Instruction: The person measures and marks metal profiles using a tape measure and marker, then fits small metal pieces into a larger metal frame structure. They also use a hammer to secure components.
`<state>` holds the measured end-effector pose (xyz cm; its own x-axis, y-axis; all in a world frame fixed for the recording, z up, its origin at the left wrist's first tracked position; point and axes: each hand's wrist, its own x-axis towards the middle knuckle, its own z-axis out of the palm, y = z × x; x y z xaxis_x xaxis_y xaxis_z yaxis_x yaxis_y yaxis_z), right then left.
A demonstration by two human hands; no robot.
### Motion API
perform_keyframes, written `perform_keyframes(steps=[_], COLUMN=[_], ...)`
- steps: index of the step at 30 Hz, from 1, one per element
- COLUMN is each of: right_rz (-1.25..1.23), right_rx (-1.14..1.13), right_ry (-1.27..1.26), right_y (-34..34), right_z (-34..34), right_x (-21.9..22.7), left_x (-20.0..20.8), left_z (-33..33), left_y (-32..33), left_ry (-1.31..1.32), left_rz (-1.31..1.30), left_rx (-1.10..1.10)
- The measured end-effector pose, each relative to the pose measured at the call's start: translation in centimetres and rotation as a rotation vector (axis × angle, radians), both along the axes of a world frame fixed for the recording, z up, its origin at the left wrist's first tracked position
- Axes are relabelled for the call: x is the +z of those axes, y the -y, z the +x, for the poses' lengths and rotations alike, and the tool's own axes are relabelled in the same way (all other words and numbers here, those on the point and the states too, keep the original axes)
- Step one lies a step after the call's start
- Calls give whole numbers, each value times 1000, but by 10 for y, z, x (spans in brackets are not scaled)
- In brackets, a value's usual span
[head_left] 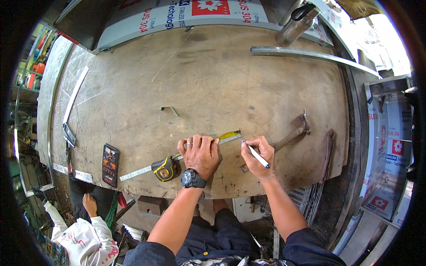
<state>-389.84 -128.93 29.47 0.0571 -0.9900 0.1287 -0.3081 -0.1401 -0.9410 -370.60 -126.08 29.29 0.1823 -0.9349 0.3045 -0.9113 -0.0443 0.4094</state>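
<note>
My left hand (pixel 200 156), with a watch at the wrist and a ring on one finger, presses a yellow tape measure blade (pixel 229 134) along a thin pale metal strip (pixel 135 173). Its fingers are bent over both, so the middle stretch is hidden. The black and yellow tape measure case (pixel 163 170) sits just left of that wrist, over the strip. In my right hand (pixel 261 160) is a white marker pen (pixel 258 157), pinched between thumb and fingers. The pen's tip is close to the strip's right end; whether it touches cannot be made out.
Right of my right hand lies a hammer (pixel 293 134). A phone (pixel 110 165), a small bent metal piece (pixel 169 109) and a long strip (pixel 76 94) lie on the wooden tabletop (pixel 213 84). A metal tube (pixel 306 53) and bottle (pixel 298 27) are far right. Another person (pixel 84 239) is lower left.
</note>
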Motion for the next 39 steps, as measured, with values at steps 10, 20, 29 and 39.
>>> perform_keyframes(steps=[10, 20, 29, 39], right_rz=[14, -31, -57, -89], right_rx=[16, 7, 0, -68], right_ry=[-54, -118, -143, 70], right_y=[-5, -3, -3, 3], right_z=[14, 19, 20, 12], right_x=[1, 1, -1, 11], left_x=[1, 0, 3, 0], left_z=[-1, 0, 0, 2], left_y=[-1, -1, -1, -3], left_ry=[10, 3, -17, -12], left_rz=[22, 12, 37, 8], left_rx=[-5, -6, -9, -18])
